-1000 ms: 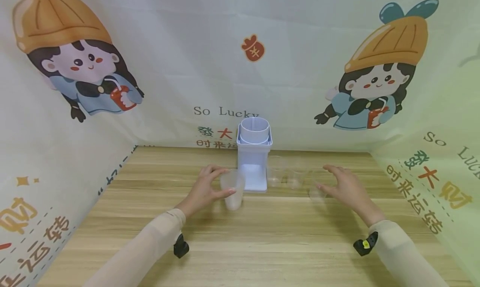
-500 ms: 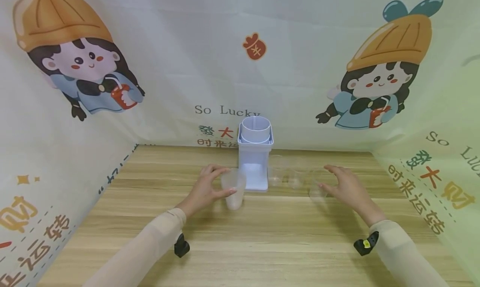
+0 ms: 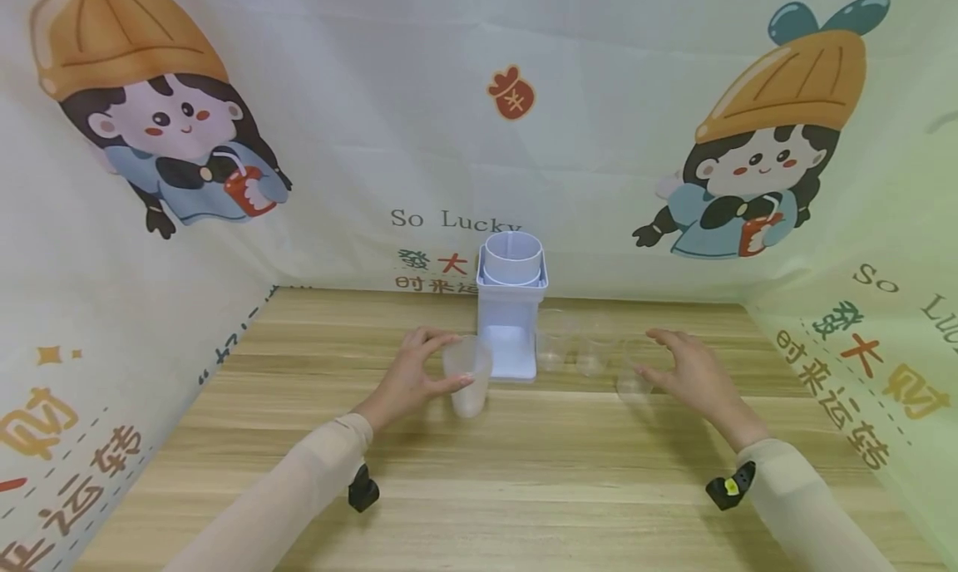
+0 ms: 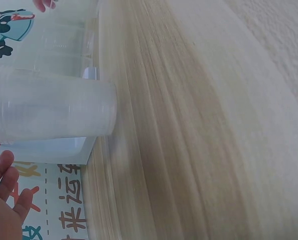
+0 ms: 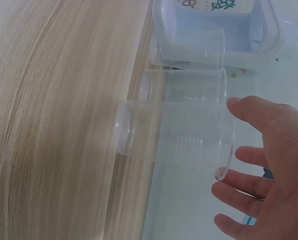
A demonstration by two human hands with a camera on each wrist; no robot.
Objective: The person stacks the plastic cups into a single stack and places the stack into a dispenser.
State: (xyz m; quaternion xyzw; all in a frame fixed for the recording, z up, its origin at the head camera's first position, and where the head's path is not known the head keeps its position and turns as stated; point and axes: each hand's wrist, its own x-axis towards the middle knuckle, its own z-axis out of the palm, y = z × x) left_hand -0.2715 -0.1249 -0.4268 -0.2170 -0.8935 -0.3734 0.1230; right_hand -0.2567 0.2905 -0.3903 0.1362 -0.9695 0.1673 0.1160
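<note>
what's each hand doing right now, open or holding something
Left hand: holding the frosted cup.
Right hand: holding the rightmost clear cup by its rim.

A frosted cup, possibly a nested stack, stands roughly upright just in front of the white stand, toward its left. A clear cup, see-through and upright, stands apart to the stand's right.

Bench lies open in front of the white stand and to its left, leaving room to pass. A frosted cup, in the left grip, blocks the stand's front-left corner; three clear cups and the right grip obstruct its right; printed cloth bars its rear.
</note>
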